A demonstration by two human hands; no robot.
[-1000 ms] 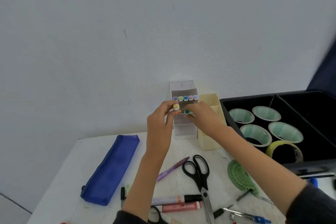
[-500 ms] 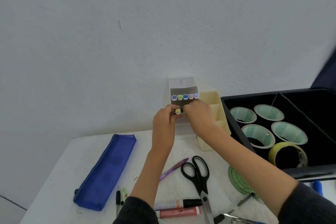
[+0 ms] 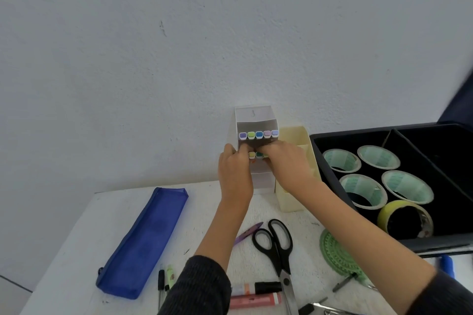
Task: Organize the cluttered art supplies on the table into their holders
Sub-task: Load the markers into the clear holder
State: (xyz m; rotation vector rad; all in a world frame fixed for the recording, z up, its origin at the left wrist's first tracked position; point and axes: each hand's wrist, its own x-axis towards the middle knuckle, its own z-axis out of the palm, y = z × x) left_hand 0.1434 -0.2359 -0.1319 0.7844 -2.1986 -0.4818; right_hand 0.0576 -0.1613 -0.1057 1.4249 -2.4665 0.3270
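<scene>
while both hands (image 3: 261, 161) grip markers (image 3: 256, 155) at holder (image 3: 256, 120)

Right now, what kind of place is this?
Probably a home or classroom craft desk: a white table against a plain wall, strewn with scissors and markers, plus a black bin of tape rolls.

The white counter (image 3: 76, 250) carries a blue pencil pouch (image 3: 143, 243), black scissors (image 3: 277, 245) and a green protractor (image 3: 337, 253). 2 markers (image 3: 256, 294), possibly paint pens, lie at its near edge.
</scene>
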